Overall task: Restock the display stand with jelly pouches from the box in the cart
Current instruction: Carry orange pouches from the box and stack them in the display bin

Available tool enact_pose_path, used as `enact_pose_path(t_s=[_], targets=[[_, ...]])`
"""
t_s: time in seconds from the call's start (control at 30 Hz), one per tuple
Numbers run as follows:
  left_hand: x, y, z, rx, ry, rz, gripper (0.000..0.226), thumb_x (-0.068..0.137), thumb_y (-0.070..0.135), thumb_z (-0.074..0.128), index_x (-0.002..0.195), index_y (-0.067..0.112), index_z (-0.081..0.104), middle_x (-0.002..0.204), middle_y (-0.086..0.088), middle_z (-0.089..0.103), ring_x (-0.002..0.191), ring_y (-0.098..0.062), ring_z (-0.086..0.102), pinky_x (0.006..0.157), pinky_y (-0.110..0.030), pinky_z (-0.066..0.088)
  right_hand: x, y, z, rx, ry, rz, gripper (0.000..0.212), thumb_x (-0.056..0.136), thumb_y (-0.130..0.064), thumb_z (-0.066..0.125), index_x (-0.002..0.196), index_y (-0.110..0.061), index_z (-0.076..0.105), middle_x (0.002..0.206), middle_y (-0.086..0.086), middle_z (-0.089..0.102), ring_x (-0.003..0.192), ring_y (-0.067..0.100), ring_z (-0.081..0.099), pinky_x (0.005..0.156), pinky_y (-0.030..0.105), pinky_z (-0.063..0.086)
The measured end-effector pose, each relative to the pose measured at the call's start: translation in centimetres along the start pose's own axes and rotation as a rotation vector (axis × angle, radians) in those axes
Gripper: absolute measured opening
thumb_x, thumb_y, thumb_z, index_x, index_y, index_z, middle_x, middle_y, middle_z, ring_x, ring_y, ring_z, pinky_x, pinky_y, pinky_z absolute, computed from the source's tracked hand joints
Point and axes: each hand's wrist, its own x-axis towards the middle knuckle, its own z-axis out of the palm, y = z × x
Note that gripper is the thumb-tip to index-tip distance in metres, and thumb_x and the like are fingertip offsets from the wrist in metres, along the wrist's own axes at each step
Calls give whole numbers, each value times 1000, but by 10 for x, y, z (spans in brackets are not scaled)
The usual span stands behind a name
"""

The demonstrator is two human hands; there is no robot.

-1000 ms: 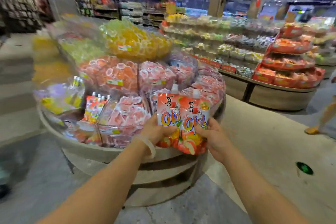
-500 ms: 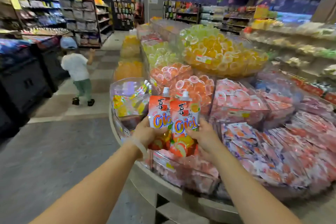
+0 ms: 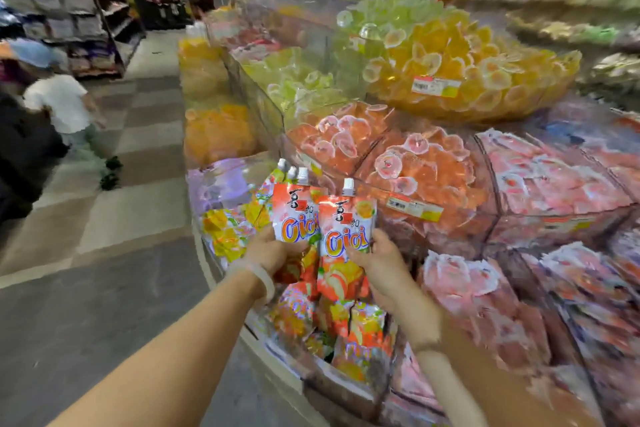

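Observation:
I hold two orange-and-white jelly pouches with white caps upright, side by side, over the round display stand (image 3: 277,362). My left hand (image 3: 268,253) grips the left pouch (image 3: 294,215) by its lower half. My right hand (image 3: 379,262) grips the right pouch (image 3: 346,229) the same way. Directly below them a clear bin (image 3: 346,381) at the stand's rim holds several similar pouches (image 3: 360,333). More capped pouches (image 3: 291,172) stand behind the left one. The cart and box are out of view.
Clear bins of orange jelly cups (image 3: 398,156), yellow cups (image 3: 457,66) and pink packets (image 3: 554,177) fill the stand. A small person in a white shirt (image 3: 65,107) is on the tiled aisle at left, near dark shelving (image 3: 86,10).
I have come closer to the stand and the view has swung left and down. Both pouches now hang over the pouch bin at the rim; my grip on them is the same.

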Motion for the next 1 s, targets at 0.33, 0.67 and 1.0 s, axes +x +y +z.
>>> enact_pose_path(t_s=[0.33, 0.67, 1.0], targets=[[87, -25, -15, 311, -211, -30, 35, 73, -15, 69, 106, -3, 66, 60, 3, 67, 37, 1, 53, 40, -13, 44, 26, 48, 27, -34, 407, 121, 36, 86, 7, 60, 111, -18, 53, 109, 7, 63, 90, 16, 56, 73, 18, 43], [121, -72, -18, 509, -170, -263, 37, 78, -3, 71, 113, -6, 61, 106, -14, 66, 102, -25, 61, 85, -33, 45, 20, 113, 34, -20, 576, 364, 32, 84, 4, 61, 113, -11, 56, 110, 9, 65, 91, 19, 61, 71, 25, 50], [135, -74, -6, 734, -246, -316, 41, 85, 5, 67, 123, -2, 53, 124, -1, 54, 120, -26, 53, 94, -23, 39, 13, 123, 30, -22, 578, 447, 35, 78, 5, 69, 110, -2, 57, 102, 13, 68, 89, 26, 66, 73, 35, 56]])
